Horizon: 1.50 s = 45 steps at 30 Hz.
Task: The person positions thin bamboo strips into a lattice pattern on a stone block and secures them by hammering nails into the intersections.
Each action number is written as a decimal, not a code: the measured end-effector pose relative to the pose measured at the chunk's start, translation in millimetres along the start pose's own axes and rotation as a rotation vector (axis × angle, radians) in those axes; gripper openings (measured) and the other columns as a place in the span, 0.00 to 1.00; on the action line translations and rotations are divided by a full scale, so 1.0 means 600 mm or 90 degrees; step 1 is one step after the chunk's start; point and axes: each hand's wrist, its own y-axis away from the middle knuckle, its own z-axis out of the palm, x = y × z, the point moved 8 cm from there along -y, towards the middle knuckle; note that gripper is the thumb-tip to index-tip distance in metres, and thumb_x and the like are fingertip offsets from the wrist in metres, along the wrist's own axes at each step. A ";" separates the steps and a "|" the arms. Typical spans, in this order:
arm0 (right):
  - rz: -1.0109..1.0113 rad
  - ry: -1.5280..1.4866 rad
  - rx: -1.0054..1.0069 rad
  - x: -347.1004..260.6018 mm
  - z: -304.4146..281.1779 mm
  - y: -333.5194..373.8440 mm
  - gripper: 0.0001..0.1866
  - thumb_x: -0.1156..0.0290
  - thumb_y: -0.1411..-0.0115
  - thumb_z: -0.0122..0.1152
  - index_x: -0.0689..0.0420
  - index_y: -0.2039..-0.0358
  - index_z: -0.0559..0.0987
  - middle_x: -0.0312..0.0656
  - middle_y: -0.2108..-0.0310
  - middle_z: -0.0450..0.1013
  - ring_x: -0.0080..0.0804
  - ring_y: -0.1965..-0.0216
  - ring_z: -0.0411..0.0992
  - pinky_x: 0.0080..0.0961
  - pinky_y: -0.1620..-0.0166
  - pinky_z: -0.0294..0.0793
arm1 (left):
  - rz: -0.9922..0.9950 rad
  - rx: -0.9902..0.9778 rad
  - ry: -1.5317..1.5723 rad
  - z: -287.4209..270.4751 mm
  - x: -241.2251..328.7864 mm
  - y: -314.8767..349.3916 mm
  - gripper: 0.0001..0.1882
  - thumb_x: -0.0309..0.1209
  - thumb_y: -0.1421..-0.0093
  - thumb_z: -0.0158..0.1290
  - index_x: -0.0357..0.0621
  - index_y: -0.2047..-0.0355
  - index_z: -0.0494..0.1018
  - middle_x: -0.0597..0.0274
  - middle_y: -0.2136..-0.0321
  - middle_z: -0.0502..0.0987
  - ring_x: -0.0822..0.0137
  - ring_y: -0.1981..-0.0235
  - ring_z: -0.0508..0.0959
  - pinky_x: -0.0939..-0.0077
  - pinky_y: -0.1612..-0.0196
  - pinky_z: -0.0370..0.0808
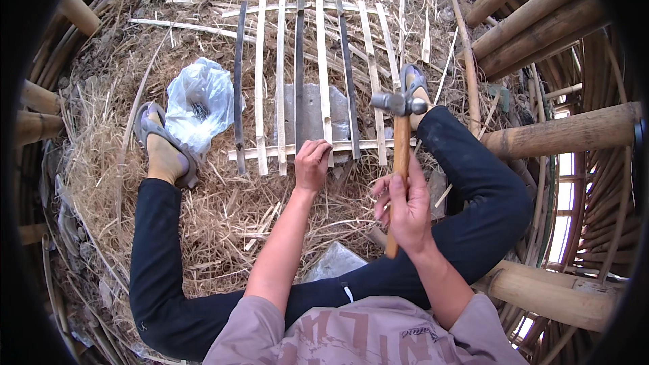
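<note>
On the straw-covered ground between my feet lies a bamboo frame: several upright slats [260, 81], pale and dark, resting across one pale crosspiece [260, 153] near me. My left hand [313, 164] is closed, its fingertips pinched at the crossing of a pale slat [324, 81] and the crosspiece; whatever is between them is hidden. My right hand [410, 213] grips a ball-peen hammer [401, 145] by its wooden handle, a little right of the frame. The metal head points away from me, raised above the ground near my right foot.
A flat grey stone slab [307, 111] lies beneath the middle slats. Beside my left foot sits a clear plastic bag [199, 105] with small dark nail-like pieces inside. Loose bamboo strips [196, 26] are scattered behind. Thick bamboo poles [561, 132] stand close on the right.
</note>
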 end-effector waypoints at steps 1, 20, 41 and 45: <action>0.009 -0.001 0.000 -0.001 -0.006 -0.010 0.20 0.67 0.25 0.46 0.57 0.35 0.65 0.43 0.70 0.76 0.25 0.80 0.75 0.20 0.79 0.72 | -0.006 -0.006 -0.001 0.000 -0.001 0.000 0.06 0.20 0.46 0.62 0.38 0.67 0.80 0.56 0.66 0.83 0.56 0.65 0.81 0.65 0.61 0.77; 0.086 0.539 -0.076 0.152 -0.012 -0.043 0.11 0.62 0.28 0.51 0.57 0.62 0.68 0.55 0.78 0.75 0.63 0.73 0.76 0.56 0.70 0.71 | -0.016 -0.009 -0.024 0.008 -0.007 0.003 0.07 0.18 0.46 0.63 0.37 0.66 0.80 0.56 0.64 0.82 0.56 0.64 0.81 0.65 0.60 0.78; 0.062 0.549 -0.099 0.180 0.003 -0.044 0.09 0.63 0.28 0.50 0.56 0.59 0.68 0.55 0.78 0.74 0.62 0.73 0.76 0.55 0.71 0.72 | -0.037 -0.006 -0.028 0.009 -0.013 0.004 0.07 0.21 0.47 0.63 0.38 0.67 0.81 0.59 0.65 0.83 0.58 0.64 0.81 0.67 0.60 0.79; 0.078 0.545 -0.095 0.185 0.002 -0.045 0.09 0.64 0.28 0.50 0.56 0.60 0.68 0.56 0.78 0.74 0.63 0.73 0.75 0.55 0.71 0.72 | -0.029 -0.001 -0.028 0.008 -0.012 0.001 0.07 0.20 0.47 0.63 0.38 0.66 0.80 0.60 0.65 0.82 0.58 0.65 0.81 0.67 0.60 0.78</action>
